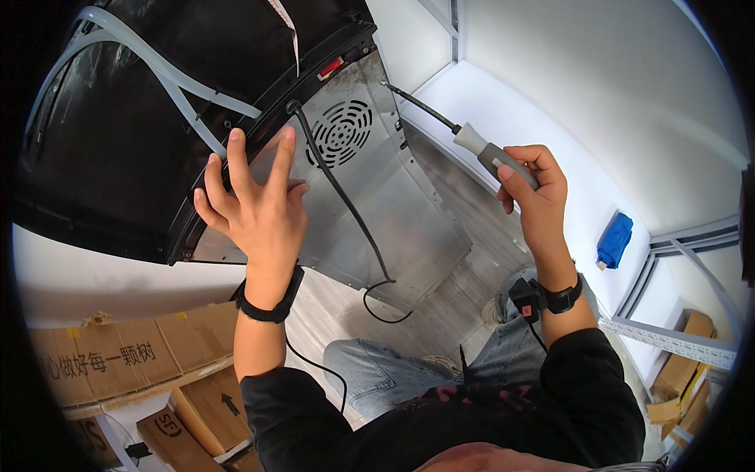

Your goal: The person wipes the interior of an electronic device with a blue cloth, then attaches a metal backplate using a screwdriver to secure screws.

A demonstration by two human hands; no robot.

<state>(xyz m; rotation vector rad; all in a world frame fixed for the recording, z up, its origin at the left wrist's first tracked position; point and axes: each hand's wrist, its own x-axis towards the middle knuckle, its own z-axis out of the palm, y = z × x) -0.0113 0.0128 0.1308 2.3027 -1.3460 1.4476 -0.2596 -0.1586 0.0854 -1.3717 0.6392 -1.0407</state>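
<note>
A grey-handled screwdriver (pixel 476 141) is gripped in my right hand (pixel 539 193). Its shaft slants up to the left, and the tip lies at the right edge of a bare metal panel (pixel 346 212); whether it meets a screw I cannot tell. The panel has a round slotted vent (pixel 340 134) and belongs to a large black appliance (pixel 118 157). My left hand (pixel 263 197) rests with fingers spread at the seam between the black housing and the panel. A black power cord (pixel 342 193) leaves the housing near those fingertips and hangs across the metal.
Two pale hoses (pixel 169 71) curve over the black housing, and a red switch (pixel 331 68) sits at its edge. To the right, a white shelf (pixel 503 110) holds a blue bundle (pixel 615 240). Cardboard boxes (pixel 165 354) are stacked at lower left, with more cardboard (pixel 684 370) at lower right.
</note>
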